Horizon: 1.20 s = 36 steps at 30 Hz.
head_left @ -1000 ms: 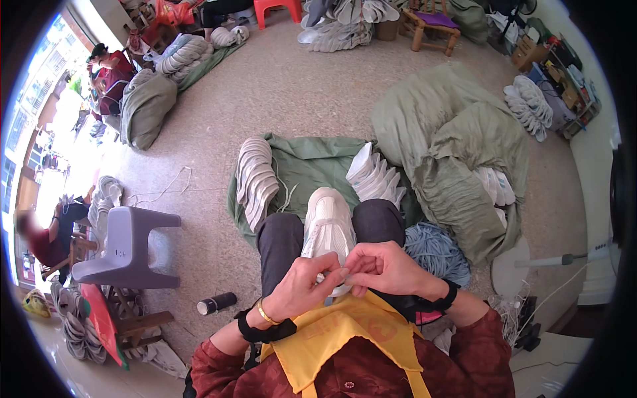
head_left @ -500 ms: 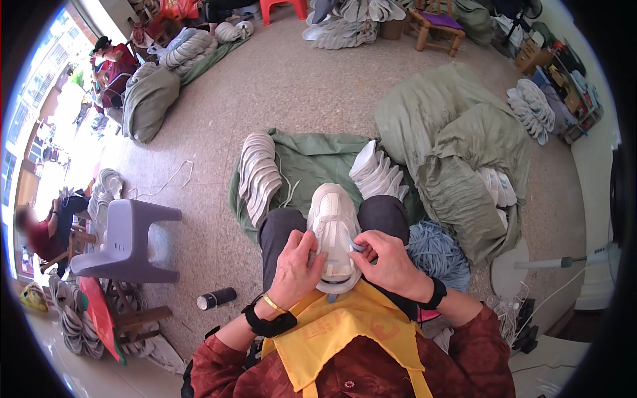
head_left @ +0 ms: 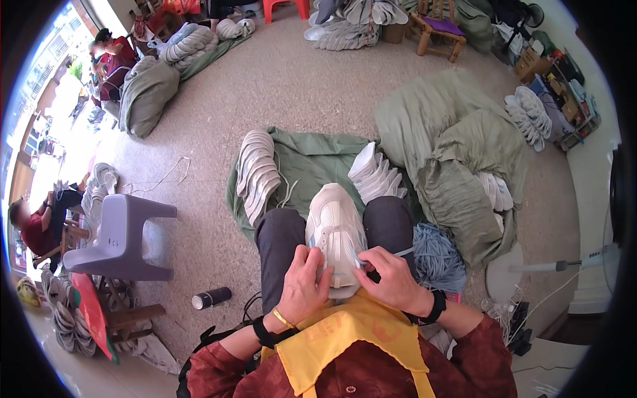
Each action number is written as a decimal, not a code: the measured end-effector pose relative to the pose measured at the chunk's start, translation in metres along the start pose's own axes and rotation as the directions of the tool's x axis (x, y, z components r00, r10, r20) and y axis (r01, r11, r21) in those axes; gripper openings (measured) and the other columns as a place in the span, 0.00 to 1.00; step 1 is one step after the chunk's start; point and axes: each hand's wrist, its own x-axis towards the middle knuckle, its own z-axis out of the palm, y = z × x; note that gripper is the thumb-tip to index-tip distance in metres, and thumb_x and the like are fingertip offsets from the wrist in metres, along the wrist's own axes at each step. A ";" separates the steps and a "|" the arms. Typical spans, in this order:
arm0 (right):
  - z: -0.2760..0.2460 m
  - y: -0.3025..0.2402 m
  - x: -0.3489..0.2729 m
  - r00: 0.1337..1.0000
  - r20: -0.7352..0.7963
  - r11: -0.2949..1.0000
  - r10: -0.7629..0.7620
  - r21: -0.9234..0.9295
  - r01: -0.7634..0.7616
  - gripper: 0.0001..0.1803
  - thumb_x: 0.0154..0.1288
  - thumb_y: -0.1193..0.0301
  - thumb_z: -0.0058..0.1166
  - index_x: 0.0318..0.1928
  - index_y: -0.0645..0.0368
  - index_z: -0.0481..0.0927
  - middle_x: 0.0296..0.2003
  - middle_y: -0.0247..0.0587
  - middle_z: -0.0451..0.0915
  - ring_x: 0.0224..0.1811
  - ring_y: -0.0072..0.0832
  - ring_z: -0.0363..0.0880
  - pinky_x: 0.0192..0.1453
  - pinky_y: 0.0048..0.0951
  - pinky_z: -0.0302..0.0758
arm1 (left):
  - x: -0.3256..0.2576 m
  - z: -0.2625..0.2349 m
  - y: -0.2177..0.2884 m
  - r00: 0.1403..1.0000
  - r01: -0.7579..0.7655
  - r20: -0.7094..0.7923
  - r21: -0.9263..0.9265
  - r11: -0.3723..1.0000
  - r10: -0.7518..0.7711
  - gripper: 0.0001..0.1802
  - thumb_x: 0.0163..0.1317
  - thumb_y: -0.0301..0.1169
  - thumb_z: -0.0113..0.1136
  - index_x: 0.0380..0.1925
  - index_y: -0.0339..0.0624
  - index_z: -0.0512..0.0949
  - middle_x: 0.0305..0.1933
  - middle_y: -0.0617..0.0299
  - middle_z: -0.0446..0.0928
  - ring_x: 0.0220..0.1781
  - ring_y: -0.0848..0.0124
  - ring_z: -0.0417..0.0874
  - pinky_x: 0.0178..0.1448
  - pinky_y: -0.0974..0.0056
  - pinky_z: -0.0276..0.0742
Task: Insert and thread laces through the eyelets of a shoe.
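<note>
A white sports-shoe upper [head_left: 334, 222] with light blue side accents lies between my knees, toe end pointing away. My left hand [head_left: 305, 282] grips its left edge near the heel end, fingers bent and thumb on the upper. At the right edge, my right hand [head_left: 391, 278] is closed in a pinch around a light blue lace, partly hidden by the fingers. A pale strand of lace [head_left: 403, 252] crosses my right knee toward a bundle of blue laces [head_left: 438, 259] beside it. A yellow apron [head_left: 352, 338] covers my lap.
Stacked white uppers [head_left: 257, 174] and more uppers [head_left: 375, 174] rest on a green cloth [head_left: 312, 149] ahead. A large green sack [head_left: 458, 146] lies right. Left are a purple-grey chair [head_left: 119, 235] and a black cylinder [head_left: 211, 298]. Two people [head_left: 40, 229] sit farther left.
My right hand has drawn slightly outward and lower along the upper's right edge. The light blue lace that stood up at my fingertips now shows mostly across my knee.
</note>
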 end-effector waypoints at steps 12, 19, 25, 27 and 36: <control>-0.008 0.010 0.018 0.850 0.173 0.619 0.497 0.616 -0.487 0.04 0.71 0.78 0.62 0.41 0.68 0.83 0.31 0.34 0.84 0.28 0.15 0.81 0.32 0.18 0.78 | 0.015 -0.013 -0.001 0.988 0.148 0.076 -0.170 0.974 -0.137 0.14 0.60 0.24 0.69 0.34 0.36 0.70 0.34 0.59 0.66 0.25 0.71 0.72 0.29 0.65 0.70; 0.003 0.024 0.036 0.916 0.030 0.853 0.400 0.353 -0.384 0.05 0.68 0.74 0.66 0.39 0.64 0.85 0.27 0.26 0.83 0.26 0.08 0.75 0.29 0.15 0.71 | 0.038 -0.007 -0.009 0.992 0.128 0.003 -0.168 0.977 -0.129 0.14 0.59 0.25 0.69 0.29 0.37 0.70 0.29 0.60 0.68 0.24 0.72 0.70 0.28 0.66 0.68; 0.003 0.020 0.048 0.930 -0.063 0.909 0.363 0.245 -0.338 0.06 0.64 0.73 0.69 0.36 0.63 0.87 0.24 0.26 0.82 0.22 0.08 0.68 0.25 0.19 0.64 | 0.048 -0.002 -0.018 0.991 0.123 -0.028 -0.153 0.981 -0.129 0.15 0.58 0.26 0.71 0.28 0.37 0.69 0.26 0.60 0.68 0.24 0.70 0.70 0.29 0.65 0.69; 0.002 0.019 0.050 0.937 -0.048 0.919 0.345 0.223 -0.327 0.08 0.64 0.72 0.69 0.35 0.64 0.85 0.23 0.39 0.82 0.20 0.19 0.74 0.26 0.26 0.70 | 0.050 -0.001 -0.021 0.991 0.125 -0.028 -0.149 0.981 -0.130 0.16 0.58 0.27 0.71 0.27 0.37 0.69 0.26 0.60 0.68 0.24 0.70 0.70 0.29 0.64 0.69; 0.006 0.022 0.054 0.944 -0.026 0.929 0.329 0.187 -0.319 0.07 0.65 0.73 0.67 0.36 0.66 0.85 0.20 0.32 0.79 0.21 0.13 0.66 0.25 0.24 0.63 | 0.055 0.005 -0.029 0.987 0.156 -0.018 -0.139 0.978 -0.160 0.18 0.59 0.31 0.71 0.26 0.37 0.69 0.24 0.60 0.67 0.24 0.68 0.69 0.30 0.62 0.69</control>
